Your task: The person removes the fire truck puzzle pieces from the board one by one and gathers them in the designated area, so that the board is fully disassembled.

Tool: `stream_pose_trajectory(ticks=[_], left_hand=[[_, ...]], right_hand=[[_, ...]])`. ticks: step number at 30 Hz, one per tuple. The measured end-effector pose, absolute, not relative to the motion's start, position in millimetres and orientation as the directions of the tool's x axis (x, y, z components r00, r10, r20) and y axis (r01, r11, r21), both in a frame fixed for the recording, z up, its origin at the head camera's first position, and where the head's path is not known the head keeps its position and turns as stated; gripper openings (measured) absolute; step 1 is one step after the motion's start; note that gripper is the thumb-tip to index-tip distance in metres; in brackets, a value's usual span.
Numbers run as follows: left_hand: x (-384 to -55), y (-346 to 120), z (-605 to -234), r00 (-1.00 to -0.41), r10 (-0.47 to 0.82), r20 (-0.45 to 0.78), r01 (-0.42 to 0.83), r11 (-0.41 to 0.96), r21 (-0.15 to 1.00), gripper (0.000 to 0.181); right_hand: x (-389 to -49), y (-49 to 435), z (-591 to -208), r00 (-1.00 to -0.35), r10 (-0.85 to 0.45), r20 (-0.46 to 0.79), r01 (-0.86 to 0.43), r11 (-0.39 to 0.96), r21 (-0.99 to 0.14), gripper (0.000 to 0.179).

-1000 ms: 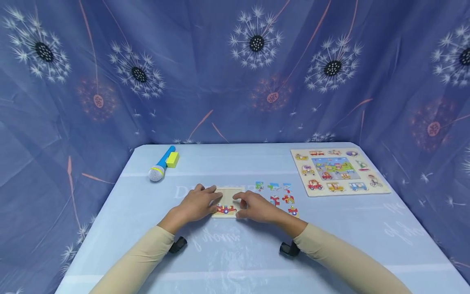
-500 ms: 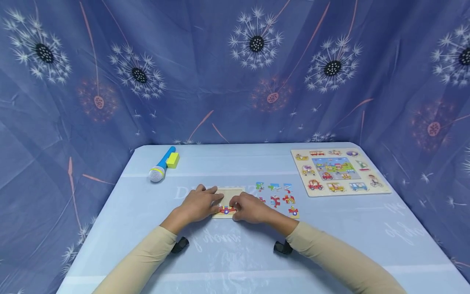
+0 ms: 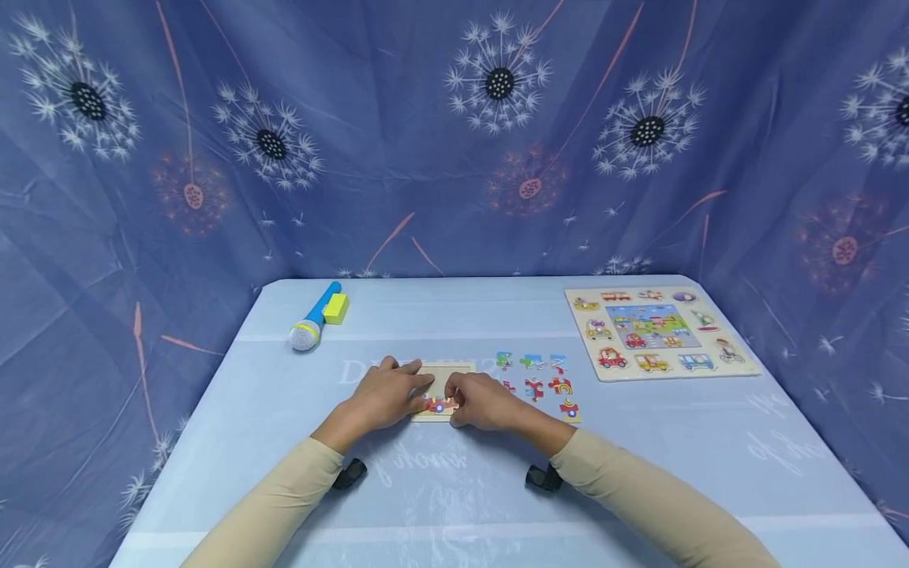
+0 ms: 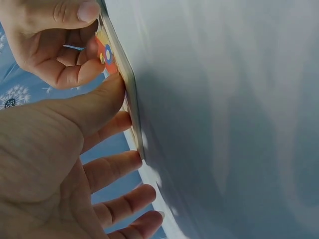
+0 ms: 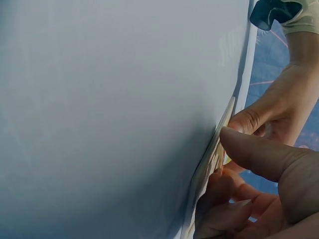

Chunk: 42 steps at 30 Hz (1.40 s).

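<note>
A small wooden puzzle tray (image 3: 449,368) lies mid-table, with red jigsaw pieces (image 3: 439,405) showing along its near side. My left hand (image 3: 383,394) rests on the tray's left part, fingers spread and fairly straight. In the left wrist view, its thumb (image 4: 107,102) presses beside a red puzzle piece (image 4: 108,54) with a blue ring. My right hand (image 3: 486,401) is at the tray's lower right, its thumb and curled index finger around a puzzle piece. The hand hides most of that piece. In the right wrist view, the right thumb (image 5: 249,152) lies close over the tray edge (image 5: 228,112).
Several loose jigsaw pieces (image 3: 534,388) lie in rows to the right of the tray. A larger wooden vehicle puzzle board (image 3: 589,353) sits at the back right. At the back left are a blue toy microphone (image 3: 305,334) and a yellow block (image 3: 336,308).
My right hand has moved slightly left onto the tray, and its thumb and index finger have drawn together around a piece. The left hand has kept its place.
</note>
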<state>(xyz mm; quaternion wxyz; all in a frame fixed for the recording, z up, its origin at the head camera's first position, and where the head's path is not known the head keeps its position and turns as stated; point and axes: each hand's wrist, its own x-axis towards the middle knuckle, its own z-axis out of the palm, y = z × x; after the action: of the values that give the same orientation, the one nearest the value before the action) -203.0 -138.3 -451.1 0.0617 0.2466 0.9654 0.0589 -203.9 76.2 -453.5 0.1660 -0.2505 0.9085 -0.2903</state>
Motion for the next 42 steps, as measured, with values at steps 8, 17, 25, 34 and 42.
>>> stream_pose_trajectory(ticks=[8,17,25,34,42], left_hand=[[-202.7,-137.6,-452.0,-0.871,0.483,-0.09,0.47,0.873,0.133,0.049],[-203.2,-137.5,-452.8,-0.87,0.486,-0.087,0.472,0.87,0.144,0.048],[-203.2,-138.9,-453.2,-0.868,0.488,-0.093,0.472,0.868,0.156,0.049],[-204.2,-140.5,-451.4,-0.856,0.512,-0.074,0.497,0.853,0.158,0.048],[-203.3,-141.6,-451.4,-0.841,0.535,-0.084,0.516,0.839,0.174,0.05]], right_hand=[[-203.8,76.3,-456.1,-0.828,-0.545,-0.133,-0.359,0.697,-0.621,0.029],[-206.2,75.0,-458.5,-0.836,-0.532,-0.135,-0.351,0.706,-0.615,0.027],[-205.8,79.5,-454.1,-0.838,-0.533,-0.116,-0.349,0.688,-0.636,0.025],[-193.7,129.1,-450.6,-0.852,-0.51,-0.117,-0.296,0.655,-0.696,0.025],[-181.5,190.5,-453.9,-0.89,-0.441,-0.117,-0.232,0.66,-0.715,0.026]])
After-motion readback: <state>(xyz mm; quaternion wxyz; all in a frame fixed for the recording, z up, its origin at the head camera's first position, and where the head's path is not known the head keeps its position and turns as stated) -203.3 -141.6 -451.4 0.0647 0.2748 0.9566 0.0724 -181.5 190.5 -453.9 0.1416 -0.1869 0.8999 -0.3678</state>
